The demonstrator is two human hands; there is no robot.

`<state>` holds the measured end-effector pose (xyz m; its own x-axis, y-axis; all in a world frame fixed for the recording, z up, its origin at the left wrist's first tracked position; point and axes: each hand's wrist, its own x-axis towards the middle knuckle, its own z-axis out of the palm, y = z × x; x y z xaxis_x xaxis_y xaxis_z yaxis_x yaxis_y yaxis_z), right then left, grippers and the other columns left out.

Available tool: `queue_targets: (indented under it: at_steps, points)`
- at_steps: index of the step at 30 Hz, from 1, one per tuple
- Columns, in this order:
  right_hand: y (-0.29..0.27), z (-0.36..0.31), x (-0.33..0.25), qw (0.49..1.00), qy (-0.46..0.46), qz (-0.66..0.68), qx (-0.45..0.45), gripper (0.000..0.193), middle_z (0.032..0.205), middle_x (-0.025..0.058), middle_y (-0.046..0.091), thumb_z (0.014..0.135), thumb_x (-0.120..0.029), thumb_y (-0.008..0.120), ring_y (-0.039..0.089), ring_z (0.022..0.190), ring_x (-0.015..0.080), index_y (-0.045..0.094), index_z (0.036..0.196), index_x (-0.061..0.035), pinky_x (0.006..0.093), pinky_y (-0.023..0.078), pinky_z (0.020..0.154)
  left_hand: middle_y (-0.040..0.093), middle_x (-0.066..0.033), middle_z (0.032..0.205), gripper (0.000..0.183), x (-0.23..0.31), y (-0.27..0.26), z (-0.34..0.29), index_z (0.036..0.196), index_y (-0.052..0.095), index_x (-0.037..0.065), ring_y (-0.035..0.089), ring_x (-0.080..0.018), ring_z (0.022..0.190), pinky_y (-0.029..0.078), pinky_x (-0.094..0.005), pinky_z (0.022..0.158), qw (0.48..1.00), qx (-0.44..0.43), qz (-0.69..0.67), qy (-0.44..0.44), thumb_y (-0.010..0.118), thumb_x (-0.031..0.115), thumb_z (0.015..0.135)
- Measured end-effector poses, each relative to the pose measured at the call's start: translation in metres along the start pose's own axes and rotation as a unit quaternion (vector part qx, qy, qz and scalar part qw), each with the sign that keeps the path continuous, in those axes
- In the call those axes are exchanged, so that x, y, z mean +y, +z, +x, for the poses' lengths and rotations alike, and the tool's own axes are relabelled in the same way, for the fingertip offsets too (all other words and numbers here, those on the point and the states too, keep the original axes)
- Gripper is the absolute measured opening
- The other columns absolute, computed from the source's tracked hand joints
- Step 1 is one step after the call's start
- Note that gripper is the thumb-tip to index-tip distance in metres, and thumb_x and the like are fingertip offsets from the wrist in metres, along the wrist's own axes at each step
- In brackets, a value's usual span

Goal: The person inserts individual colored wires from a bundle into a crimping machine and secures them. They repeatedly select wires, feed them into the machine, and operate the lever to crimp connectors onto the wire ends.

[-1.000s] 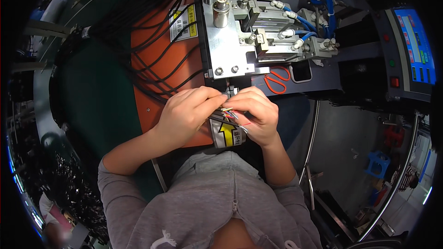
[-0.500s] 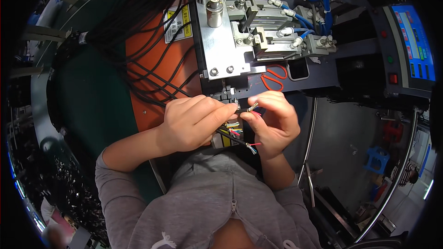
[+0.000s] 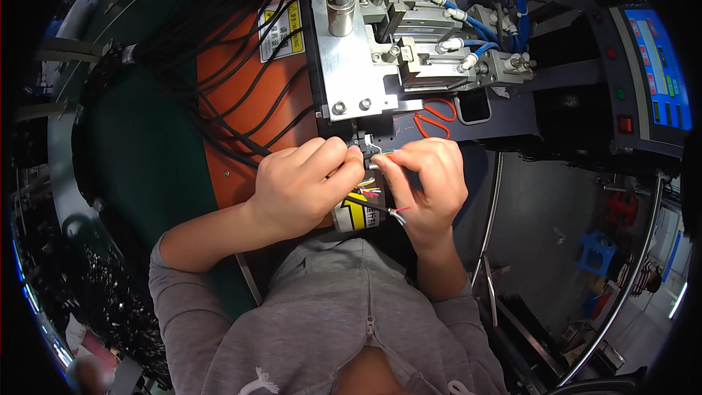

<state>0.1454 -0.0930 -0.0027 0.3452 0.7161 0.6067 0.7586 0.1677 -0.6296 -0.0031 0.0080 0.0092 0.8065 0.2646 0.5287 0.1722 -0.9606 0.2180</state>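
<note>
My left hand is closed, thumb and forefinger pinched beside a small black fixture block; a black cable runs under it, mostly hidden. My right hand pinches thin wires just right of the block. A small white connector sits at the block, with a pale wire curving from it toward the right fingertips. Below the hands, black cables stick out with stripped ends. Their loose cores fan out in red, white and blue.
Above stands a metal press plate with pneumatic cylinders and blue hoses. Red-handled scissors lie right of it. Black cables spread over the orange surface at left. A screen stands far right.
Both hands have moved up toward the fixture block. The cable end seen between them is now hidden, and thin wires show at my right fingertips. The rod atop the press plate stands higher.
</note>
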Motion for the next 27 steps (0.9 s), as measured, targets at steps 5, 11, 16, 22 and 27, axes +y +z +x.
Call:
queue_targets:
  at_steps: [5, 11, 16, 22, 27]
  points:
    - [-0.018, 0.002, 0.019, 0.922, 0.233, 0.247, -0.186, 0.012, 0.074, 0.0059, 0.061, 0.076, -0.006, 0.073, 0.056, 0.069, 0.0144, 0.062, 0.079, 0.0001, 0.0256, 0.043, 0.062, 0.049, 0.0007, 0.070, 0.023, 0.002, 0.001, -0.002, 0.092, 0.067, 0.005, 0.052, -0.0100, 0.057, 0.040, -0.0226, 0.045, 1.000, -0.002, -0.019, 0.007, 0.065, 0.009, 0.070]
    - [-0.005, -0.009, 0.028, 0.942, 0.235, 0.217, -0.097, 0.008, 0.079, 0.0091, 0.065, 0.080, -0.004, 0.069, 0.060, 0.069, 0.0168, 0.066, 0.085, 0.0015, 0.0276, 0.047, 0.064, 0.052, 0.0017, 0.071, 0.034, 0.005, 0.006, -0.004, 0.103, 0.068, 0.008, 0.053, -0.0097, 0.058, 0.040, -0.0227, 0.045, 0.999, -0.029, 0.004, 0.015, 0.063, 0.011, 0.069]
    - [0.011, -0.002, 0.021, 0.989, 0.104, 0.019, -0.098, 0.004, 0.076, 0.0108, 0.061, 0.079, -0.002, 0.065, 0.057, 0.072, 0.0273, 0.063, 0.079, 0.0003, 0.0349, 0.045, 0.066, 0.048, 0.0027, 0.071, 0.037, 0.005, 0.011, -0.007, 0.105, 0.068, 0.009, 0.048, -0.0092, 0.056, 0.038, -0.0219, 0.045, 0.997, -0.051, 0.051, -0.006, 0.061, 0.012, 0.069]
    - [0.016, -0.003, 0.018, 0.990, 0.079, -0.004, -0.115, 0.005, 0.072, 0.0093, 0.057, 0.077, -0.002, 0.063, 0.051, 0.069, 0.0269, 0.059, 0.075, -0.0015, 0.0364, 0.042, 0.064, 0.047, 0.0012, 0.076, 0.034, 0.009, 0.006, -0.006, 0.103, 0.067, 0.007, 0.049, -0.0084, 0.058, 0.039, -0.0207, 0.045, 0.992, -0.087, 0.081, -0.032, 0.061, 0.012, 0.070]
    - [0.025, -0.008, 0.029, 0.991, 0.100, 0.045, -0.080, 0.005, 0.073, 0.0084, 0.057, 0.076, -0.001, 0.063, 0.051, 0.070, 0.0253, 0.059, 0.073, -0.0021, 0.0350, 0.042, 0.065, 0.044, -0.0004, 0.074, 0.032, 0.009, 0.007, -0.003, 0.103, 0.068, 0.008, 0.050, -0.0085, 0.056, 0.040, -0.0214, 0.044, 0.993, -0.079, 0.079, -0.043, 0.062, 0.009, 0.072]
